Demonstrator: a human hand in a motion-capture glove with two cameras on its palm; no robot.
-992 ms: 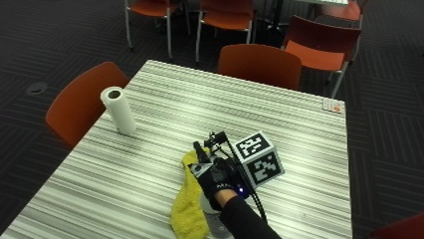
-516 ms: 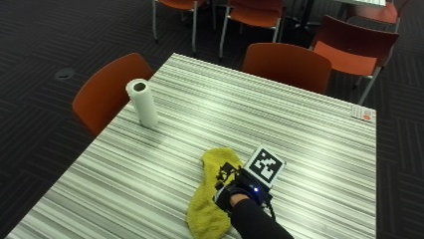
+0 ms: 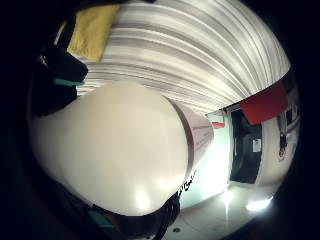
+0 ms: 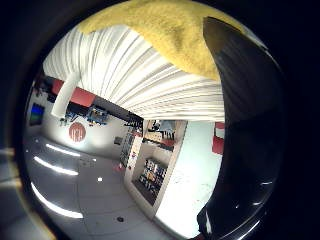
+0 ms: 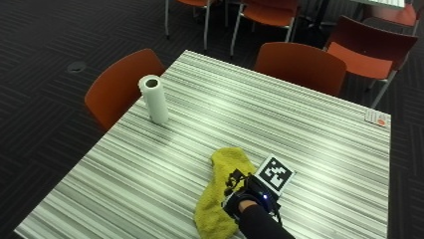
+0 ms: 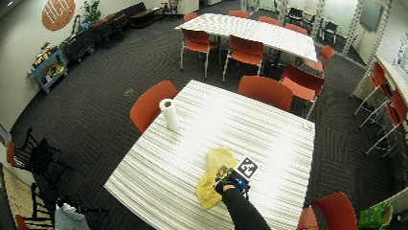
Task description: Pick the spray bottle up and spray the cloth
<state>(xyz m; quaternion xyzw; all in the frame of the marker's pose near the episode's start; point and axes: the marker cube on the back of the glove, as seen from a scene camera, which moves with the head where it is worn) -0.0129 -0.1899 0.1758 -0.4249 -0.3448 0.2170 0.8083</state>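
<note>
Hand (image 5: 246, 201) grips white spray bottle (image 3: 120, 150) — beside yellow cloth (image 5: 220, 191).

A paper towel roll (image 5: 154, 98) stands upright near the striped table's (image 5: 318, 129) left edge, well towards the far side. Over at the far right corner, a small white card (image 5: 376, 117) lies flat. Orange chairs (image 5: 122, 87) ring the table: one at the left edge, another (image 5: 301, 64) at the far edge.
</note>
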